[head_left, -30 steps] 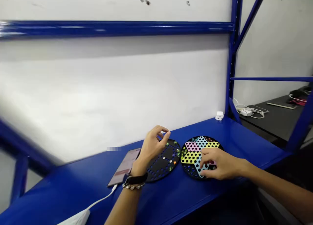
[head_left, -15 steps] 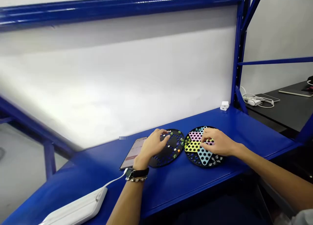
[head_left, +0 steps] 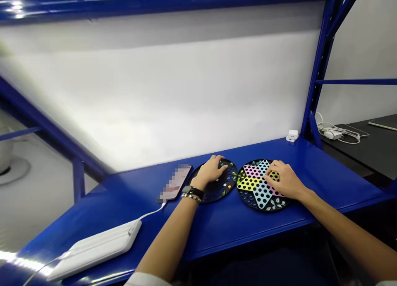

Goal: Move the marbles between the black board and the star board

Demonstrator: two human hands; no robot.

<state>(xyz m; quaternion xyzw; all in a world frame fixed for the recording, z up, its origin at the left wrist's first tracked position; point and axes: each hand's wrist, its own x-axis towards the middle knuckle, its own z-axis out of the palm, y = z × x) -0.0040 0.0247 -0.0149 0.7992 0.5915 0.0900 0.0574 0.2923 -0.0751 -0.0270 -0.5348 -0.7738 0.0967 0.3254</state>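
Over a round black board (head_left: 214,193) with blue, green, white and orange spots, my left hand (head_left: 212,170) rests open, thumb apart from the fingers. A watch and beads circle that wrist. To its right lies a second round black board (head_left: 246,199) with painted leaves and a star of dotted pink, blue and yellow-green triangles (head_left: 263,193). My right hand (head_left: 285,180) is on the right side of this star, thumb and fingertips pinched near its centre. A dotted yellow-green triangle (head_left: 274,176) shows inside the loop of those fingers. What the fingertips hold, if anything, is hidden.
Left of the boards, a phone (head_left: 180,176) is joined by a cable to a white power bank (head_left: 99,246) on the blue table (head_left: 229,232). A white charger (head_left: 292,135) stands by the blue post. White cables (head_left: 336,133) lie on a dark table at right.
The camera view has shifted, so the scene sits differently in frame. My left hand now covers less of the phone. My right hand has moved slightly right across the star, showing more of its centre.
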